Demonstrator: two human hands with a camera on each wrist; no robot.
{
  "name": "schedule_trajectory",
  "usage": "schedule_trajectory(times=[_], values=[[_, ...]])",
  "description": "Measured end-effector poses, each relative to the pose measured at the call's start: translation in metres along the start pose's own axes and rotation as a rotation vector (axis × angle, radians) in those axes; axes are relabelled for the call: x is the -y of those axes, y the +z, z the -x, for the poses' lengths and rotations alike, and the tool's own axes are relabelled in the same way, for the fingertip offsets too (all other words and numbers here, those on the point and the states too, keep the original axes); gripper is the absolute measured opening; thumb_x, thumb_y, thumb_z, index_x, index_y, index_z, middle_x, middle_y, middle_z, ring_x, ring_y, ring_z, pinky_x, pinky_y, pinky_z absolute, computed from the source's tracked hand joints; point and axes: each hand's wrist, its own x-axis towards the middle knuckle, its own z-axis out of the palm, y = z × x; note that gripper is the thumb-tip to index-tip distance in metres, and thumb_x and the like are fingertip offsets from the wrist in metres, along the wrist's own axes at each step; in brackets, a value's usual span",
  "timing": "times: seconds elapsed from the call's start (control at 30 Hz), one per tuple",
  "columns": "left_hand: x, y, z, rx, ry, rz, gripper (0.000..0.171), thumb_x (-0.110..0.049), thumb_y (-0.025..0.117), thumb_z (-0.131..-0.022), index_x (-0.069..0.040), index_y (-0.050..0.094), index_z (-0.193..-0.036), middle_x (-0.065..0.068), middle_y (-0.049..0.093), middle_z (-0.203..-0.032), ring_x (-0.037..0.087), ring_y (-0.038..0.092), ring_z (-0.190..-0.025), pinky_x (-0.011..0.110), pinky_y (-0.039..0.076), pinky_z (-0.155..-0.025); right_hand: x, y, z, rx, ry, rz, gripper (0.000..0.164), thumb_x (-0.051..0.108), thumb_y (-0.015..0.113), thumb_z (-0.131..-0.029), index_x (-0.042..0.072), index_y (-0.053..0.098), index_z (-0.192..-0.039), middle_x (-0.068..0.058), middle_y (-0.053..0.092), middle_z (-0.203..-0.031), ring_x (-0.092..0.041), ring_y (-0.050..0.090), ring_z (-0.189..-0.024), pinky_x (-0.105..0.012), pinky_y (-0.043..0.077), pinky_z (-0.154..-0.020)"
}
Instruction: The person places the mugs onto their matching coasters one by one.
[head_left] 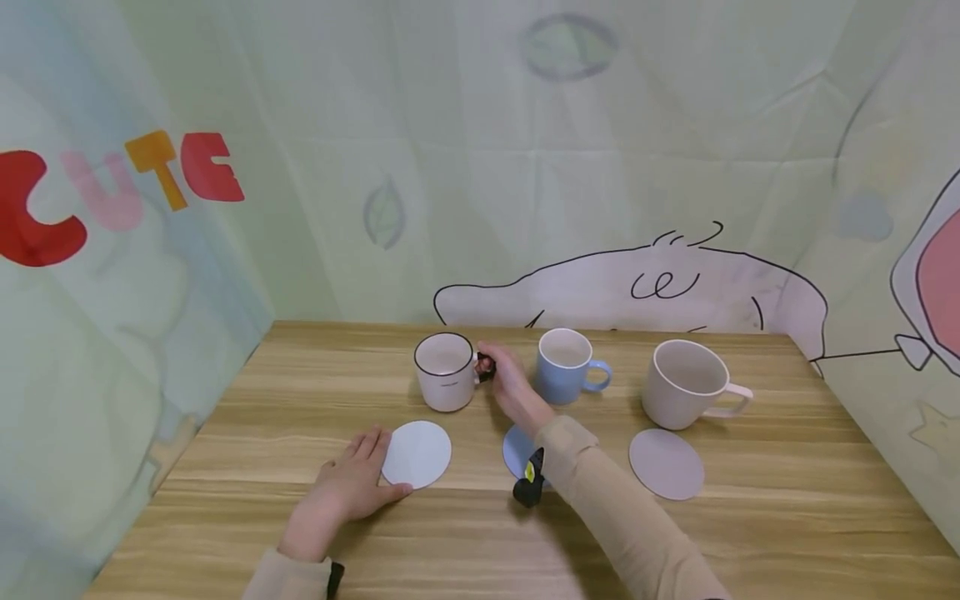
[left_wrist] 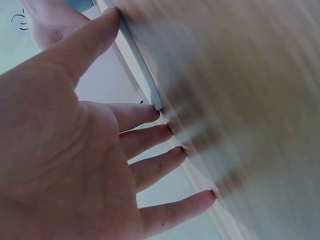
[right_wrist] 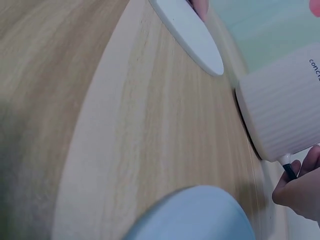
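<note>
A white mug [head_left: 446,385] with a black rim and dark handle stands behind a round white coaster [head_left: 420,455]. My right hand [head_left: 510,382] grips the mug's handle with curled fingers, seen also in the right wrist view as a hand [right_wrist: 300,187] by the mug's base. My left hand [head_left: 354,477] lies with fingers spread at the white coaster's left edge, thumb and index finger touching it. In the left wrist view, the straight fingers [left_wrist: 155,170] rest their tips on the tabletop. A blue coaster [head_left: 516,450] is partly hidden under my right forearm.
A blue mug [head_left: 559,375] stands just right of my right hand, its handle pointing right. Farther right are a large pinkish-beige mug [head_left: 678,392] and, in front of it, a mauve coaster [head_left: 666,465]. A printed curtain [head_left: 480,167] hangs behind the wooden table [head_left: 300,375].
</note>
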Motion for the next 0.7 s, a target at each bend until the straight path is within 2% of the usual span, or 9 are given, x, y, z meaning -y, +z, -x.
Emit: schedule_trajectory(times=[0.13,0.37,0.7], values=[[-0.001,0.002,0.0,0.004,-0.003,0.006,0.091,-0.05,0.067,-0.084,0.007,0.031,-0.146,0.029,0.025,-0.154,0.049,0.025,-0.141,0.076,0.029,-0.098,-0.001,-0.003,0.002,-0.022,-0.005,-0.021,0.037,0.006,0.053,-0.093,0.016,0.052,-0.058,0.008,0.042,-0.051,-0.006,0.041,-0.051,-0.019,0.037,-0.062],[-0.003,0.003,0.001,-0.007,-0.001,-0.002,0.091,-0.05,0.067,-0.084,0.007,0.031,-0.145,0.029,0.027,-0.153,0.049,0.027,-0.14,0.076,0.031,-0.098,0.001,-0.007,0.009,-0.014,-0.017,-0.074,0.039,0.005,0.051,-0.094,0.016,0.052,-0.056,0.008,0.042,-0.051,-0.006,0.04,-0.051,-0.018,0.037,-0.062],[0.0,0.002,0.0,-0.011,-0.004,0.003,0.091,-0.05,0.067,-0.084,0.007,0.031,-0.145,0.029,0.027,-0.153,0.049,0.027,-0.14,0.076,0.03,-0.098,0.011,0.0,0.013,-0.021,0.0,-0.109,0.04,0.005,0.053,-0.094,0.014,0.053,-0.055,0.009,0.043,-0.051,-0.006,0.042,-0.052,-0.018,0.037,-0.061]])
